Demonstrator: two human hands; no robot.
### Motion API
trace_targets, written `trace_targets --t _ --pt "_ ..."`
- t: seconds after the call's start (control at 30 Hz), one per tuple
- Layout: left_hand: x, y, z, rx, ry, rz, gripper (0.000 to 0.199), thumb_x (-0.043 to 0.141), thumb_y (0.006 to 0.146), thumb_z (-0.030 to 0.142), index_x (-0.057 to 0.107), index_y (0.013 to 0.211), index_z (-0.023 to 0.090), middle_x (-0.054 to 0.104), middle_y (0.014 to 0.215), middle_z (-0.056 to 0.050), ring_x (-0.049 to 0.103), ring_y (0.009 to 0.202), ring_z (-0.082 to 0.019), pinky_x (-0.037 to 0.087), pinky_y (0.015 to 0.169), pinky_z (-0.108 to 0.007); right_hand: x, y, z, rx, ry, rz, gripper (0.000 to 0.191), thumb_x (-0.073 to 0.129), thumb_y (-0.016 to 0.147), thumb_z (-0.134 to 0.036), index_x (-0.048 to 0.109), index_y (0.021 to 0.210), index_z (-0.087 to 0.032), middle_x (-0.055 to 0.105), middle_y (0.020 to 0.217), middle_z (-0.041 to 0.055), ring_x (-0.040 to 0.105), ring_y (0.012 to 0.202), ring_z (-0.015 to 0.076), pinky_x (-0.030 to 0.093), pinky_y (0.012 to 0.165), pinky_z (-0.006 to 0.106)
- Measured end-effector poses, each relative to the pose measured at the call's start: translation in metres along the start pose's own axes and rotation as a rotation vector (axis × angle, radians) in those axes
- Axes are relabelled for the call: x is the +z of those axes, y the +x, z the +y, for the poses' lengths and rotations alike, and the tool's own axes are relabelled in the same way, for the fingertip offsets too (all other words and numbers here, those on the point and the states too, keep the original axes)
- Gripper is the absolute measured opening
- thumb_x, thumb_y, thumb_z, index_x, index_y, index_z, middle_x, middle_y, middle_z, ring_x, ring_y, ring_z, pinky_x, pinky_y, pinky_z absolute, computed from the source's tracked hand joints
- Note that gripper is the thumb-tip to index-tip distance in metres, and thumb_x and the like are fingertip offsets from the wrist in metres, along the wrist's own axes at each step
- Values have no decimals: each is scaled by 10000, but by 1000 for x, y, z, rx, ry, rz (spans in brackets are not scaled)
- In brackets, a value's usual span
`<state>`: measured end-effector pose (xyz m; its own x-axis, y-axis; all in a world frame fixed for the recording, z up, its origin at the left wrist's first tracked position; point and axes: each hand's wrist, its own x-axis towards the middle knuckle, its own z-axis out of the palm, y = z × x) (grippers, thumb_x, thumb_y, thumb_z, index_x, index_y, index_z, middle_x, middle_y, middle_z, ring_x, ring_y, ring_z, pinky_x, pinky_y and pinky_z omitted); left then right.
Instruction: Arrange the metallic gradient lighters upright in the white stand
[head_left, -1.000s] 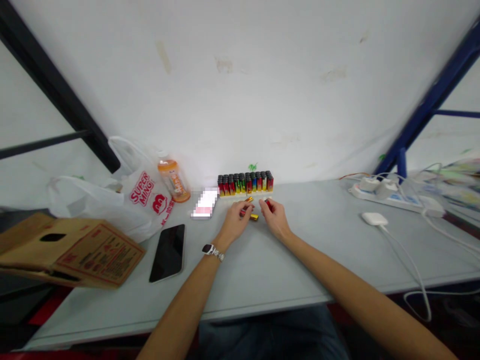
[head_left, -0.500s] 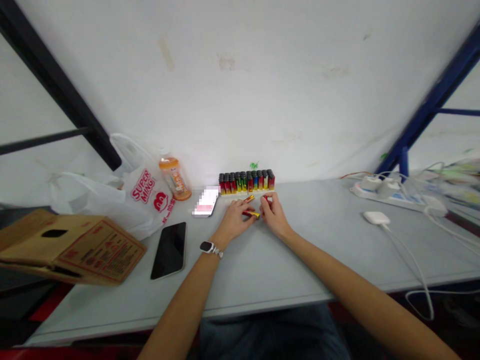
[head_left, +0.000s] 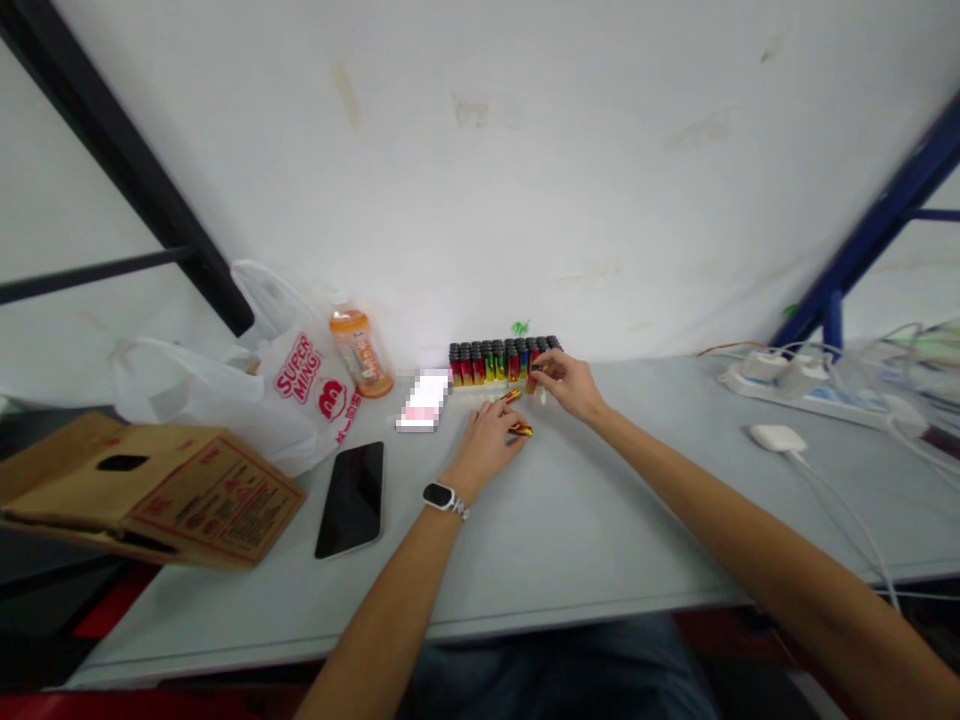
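Several batteries [head_left: 480, 364] with black tops and shiny red, green, blue and yellow bodies stand upright in a tight block against the wall. A pale strip or tray edge [head_left: 480, 389] shows beneath them. My right hand [head_left: 571, 385] pinches one battery [head_left: 532, 381] upright, close in front of the block's right part. Nearer to me, my left hand [head_left: 491, 438] lies low on the table, closed around a gold-and-red battery [head_left: 521, 431] between thumb and fingers. Another gold battery [head_left: 511, 397] shows at its fingertips; whether they grip that one I cannot tell.
A lit phone [head_left: 421, 402] and a dark phone [head_left: 351, 500] lie left of my hands. Further left are an orange drink bottle [head_left: 361, 350], a white plastic bag [head_left: 289, 400] and a cardboard box [head_left: 217, 495]. At right sit a power strip [head_left: 825, 398] and a white charger [head_left: 778, 438] with cables.
My right hand has moved up and slightly right, carrying a battery from beside my left hand to the front of the block. My left hand stays low by the lying batteries. The view has shifted slightly.
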<state>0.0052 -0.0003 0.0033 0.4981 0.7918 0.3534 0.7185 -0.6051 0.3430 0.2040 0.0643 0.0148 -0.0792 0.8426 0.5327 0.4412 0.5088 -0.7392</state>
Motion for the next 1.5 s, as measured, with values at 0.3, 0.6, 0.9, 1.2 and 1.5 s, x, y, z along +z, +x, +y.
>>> trace_targets --t 0.3,0.6,0.9,1.2,1.5 --pt "2 -1 -4 -8 -16 9 131 672 836 242 701 963 230 646 1128 -85 533 1057 -277 443 903 -431 4 37 7 -56 -64 -82 191 646 773 -310 684 887 -161 677 703 23 597 633 155 473 640 286" --pt "-2 -2 0 -30 19 -48 325 553 813 84 698 1067 223 624 1211 -82 504 1140 -259 413 965 -395 8 48 7 -62 -158 -161 146 640 803 -208 722 903 -140 683 772 34 612 679 149 491 682 275" --pt "-2 -2 2 -17 85 -41 348 532 799 83 689 1075 227 645 1207 -70 499 1135 -268 413 936 -409 6 27 -1 -186 -631 -102 359 553 884 -246 685 1209 -167 479 1042 108 548 828 203 480 816 351" --pt "-1 -1 5 16 116 -26 210 537 879 160 661 1043 204 679 1127 -85 547 1116 -279 409 953 -451 9 -46 -14 -61 -363 -123 265 538 925 -367 695 988 -163 585 936 76 573 797 174 453 811 307" --pt "12 4 -10 -110 -570 70 259 663 827 241 645 1076 175 712 982 -74 662 870 -181 521 804 -319 -1 -66 -20 1 -127 -414 357 480 956 -448 682 913 -156 597 648 -4 484 578 125 344 579 248"
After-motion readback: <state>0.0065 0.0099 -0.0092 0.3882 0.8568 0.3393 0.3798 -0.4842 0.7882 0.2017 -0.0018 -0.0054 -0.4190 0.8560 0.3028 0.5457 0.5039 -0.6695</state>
